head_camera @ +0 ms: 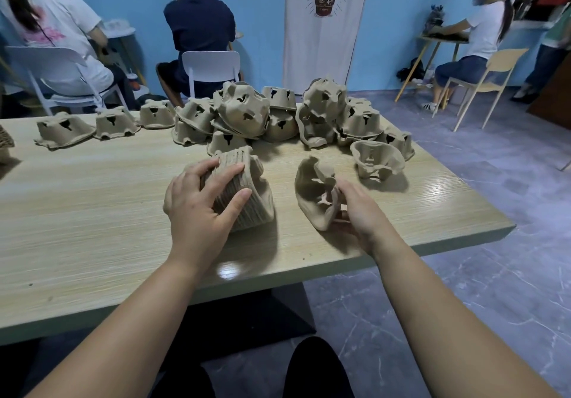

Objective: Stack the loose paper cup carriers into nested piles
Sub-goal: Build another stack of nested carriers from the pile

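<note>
On the table, near middle: a stack (250, 203) of nested carriers is lying on its side, its layered rims showing as ribs.
Left hand (197, 203): is gripping the stack from above, with the fingers spreading over the ribbed rims and the thumb curling round the near side.
Right hand (360, 217): is pinching a single carrier (310, 190) by its near rim. The thumb is lying on top and the fingers are tucking beneath, so the hand is half closed.
Carrier: is standing tilted on edge just right of the stack and apart from it, hollow side facing the stack.
Spare carrier (375, 158): is sitting hollow side up beyond the right hand, just in front of the heap (278, 116).
Heap: loose carriers are piling up at the table's far side, mostly upside down and leaning on one another.
Row (112, 124): three carriers are sitting upside down in a line left of the heap.
Table (86, 212): its pale wood-grain top is carrying everything, with its right corner jutting out over the floor (482, 274).
Floor: grey marbled tiles are running off to the right.
Room: a blue wall (256, 11) is carrying a white banner (324, 20) with a cup drawing. Three people are sitting on chairs and facing away.
</note>
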